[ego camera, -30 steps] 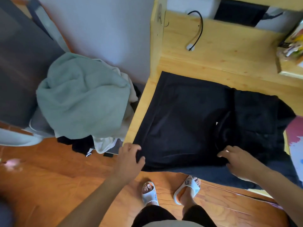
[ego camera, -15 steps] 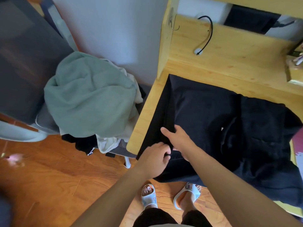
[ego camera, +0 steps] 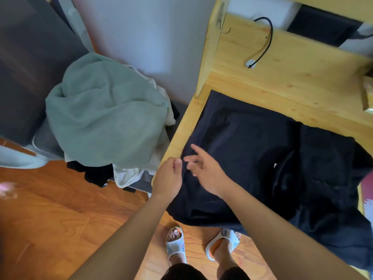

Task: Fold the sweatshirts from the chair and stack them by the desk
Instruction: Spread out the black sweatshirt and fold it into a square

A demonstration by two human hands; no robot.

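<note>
The pale pine wooden counter [ego camera: 286,83] carries the black cotton sweatshirt [ego camera: 248,150], spread flat with its left edge along the counter's left rim and its near hem hanging over the front. Left of the counter stands the dark mesh-backed office chair [ego camera: 26,63], heaped with unfolded garments.

A second ago the hands were well apart along the near hem, the right one far over on the right. Now both have come together at the sweatshirt's near-left corner, and the view has swung a little left. I judge the person is gathering that corner to start a fold along the left side; the folding is barely begun and nothing is stacked yet.

The left hand [ego camera: 168,178] has its fingers curled in, pinching the cloth edge at the corner. The right hand [ego camera: 205,170] lies just beside it with fingers loosely spread over the fabric; it is motion-blurred, so I cannot tell whether it grips anything.

Counted: one sweatshirt on the counter; on the chair at least three garments, a sage-green fleece sweatshirt [ego camera: 105,116] on top, a cream-white one [ego camera: 127,174] beneath, and a black one [ego camera: 94,172] at the bottom. One thin black cable [ego camera: 264,43] hangs at the counter's back panel. Two white slippers [ego camera: 176,243] show on the orange wood floor [ego camera: 50,219].
</note>
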